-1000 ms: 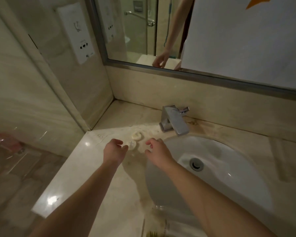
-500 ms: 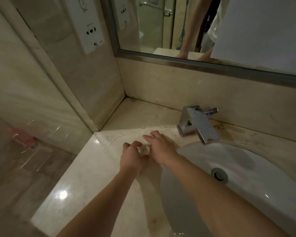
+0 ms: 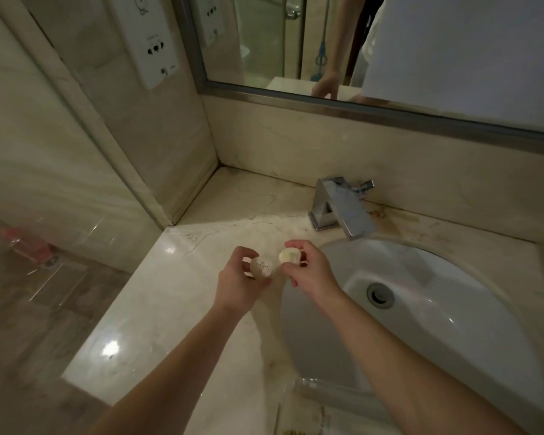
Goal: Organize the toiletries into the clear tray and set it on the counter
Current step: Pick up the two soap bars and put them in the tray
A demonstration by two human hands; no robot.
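My left hand [image 3: 237,285] holds a small round white toiletry packet [image 3: 262,267] with fine print on its face, pinched between thumb and fingers. My right hand [image 3: 311,273] holds a second small round cream packet [image 3: 289,255] at its fingertips. Both are lifted a little above the marble counter [image 3: 176,293], left of the basin. The rim of a clear tray [image 3: 324,390] shows at the bottom edge, under my right forearm, mostly hidden.
A white oval sink [image 3: 421,309] with a drain lies to the right. A chrome faucet [image 3: 343,208] stands behind it. A mirror [image 3: 390,58] spans the back wall, a socket panel [image 3: 153,48] the left wall. The counter's left edge drops to the floor.
Both hands reached to two round packets lying on the counter, closed on them and lifted them. Each hand now holds one, raised and apart. The camera moved closer.
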